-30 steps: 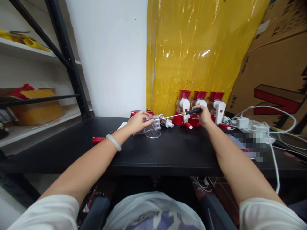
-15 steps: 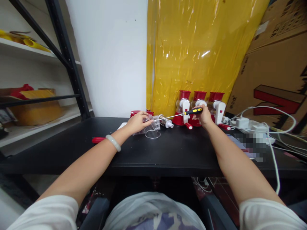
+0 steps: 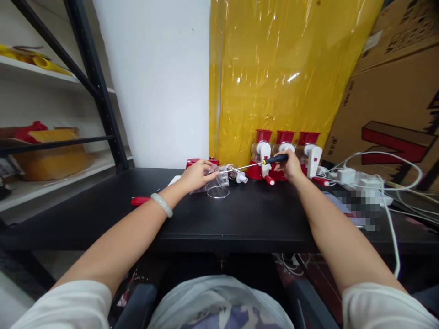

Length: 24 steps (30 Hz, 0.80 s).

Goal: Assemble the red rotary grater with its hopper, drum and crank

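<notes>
A person at a matte black tabletop works a screwdriver against a hollow, glass-clear plastic housing, the two meeting just above the table's middle. The right hand is curled round the tool's smooth black handle, its yellow collar leading to a long, slim metal shaft that runs nearly level to the left hand. That hand, fingers bent together, grips the housing, whose thin circular rim faces the camera; the shaft's tip is lost among fingers and transparent plastic. A pale, polished bangle rings the left wrist. Just beside the housing lies a grater drum, a metal cylinder with a pitted surface and a white stub at one end, while a glossy red part shows behind the left hand and a red handle lies near the left forearm. Beyond the right hand, three rotary graters stand upright in a row, with flared red hoppers, see-through bodies and white cranks; the hoppers' insides are hidden. Crinkled, shiny yellow film hangs behind them. At left, a shelf bears a brown carton with red material at its top.
</notes>
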Each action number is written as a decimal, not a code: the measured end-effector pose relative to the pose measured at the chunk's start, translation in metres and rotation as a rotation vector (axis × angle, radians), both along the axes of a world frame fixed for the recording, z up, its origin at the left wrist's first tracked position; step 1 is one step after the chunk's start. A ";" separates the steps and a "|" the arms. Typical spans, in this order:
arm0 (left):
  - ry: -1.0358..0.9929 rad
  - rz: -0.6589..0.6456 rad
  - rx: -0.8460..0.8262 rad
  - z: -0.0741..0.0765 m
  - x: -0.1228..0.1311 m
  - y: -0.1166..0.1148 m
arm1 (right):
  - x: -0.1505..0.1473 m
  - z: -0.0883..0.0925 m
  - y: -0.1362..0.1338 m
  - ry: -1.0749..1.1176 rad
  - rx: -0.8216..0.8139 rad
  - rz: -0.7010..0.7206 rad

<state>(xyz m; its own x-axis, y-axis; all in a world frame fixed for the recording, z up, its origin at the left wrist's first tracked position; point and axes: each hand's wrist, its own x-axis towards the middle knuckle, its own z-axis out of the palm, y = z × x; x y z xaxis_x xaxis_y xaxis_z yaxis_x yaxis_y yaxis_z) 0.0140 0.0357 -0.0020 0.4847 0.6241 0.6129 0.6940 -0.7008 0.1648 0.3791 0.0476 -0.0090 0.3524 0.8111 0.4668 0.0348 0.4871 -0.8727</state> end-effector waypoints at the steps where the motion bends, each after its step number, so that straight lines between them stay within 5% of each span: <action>1: -0.001 0.002 0.001 0.000 0.000 0.000 | 0.000 0.000 0.000 0.036 -0.024 0.025; 12: 0.002 -0.002 0.010 -0.002 -0.001 0.003 | 0.000 0.001 -0.001 -0.095 0.029 -0.074; 19: 0.007 0.009 0.015 -0.001 0.000 0.000 | -0.001 0.002 -0.003 0.052 -0.012 0.051; 24: 0.015 0.010 0.024 -0.001 -0.001 0.002 | -0.001 0.000 -0.001 -0.043 0.084 -0.009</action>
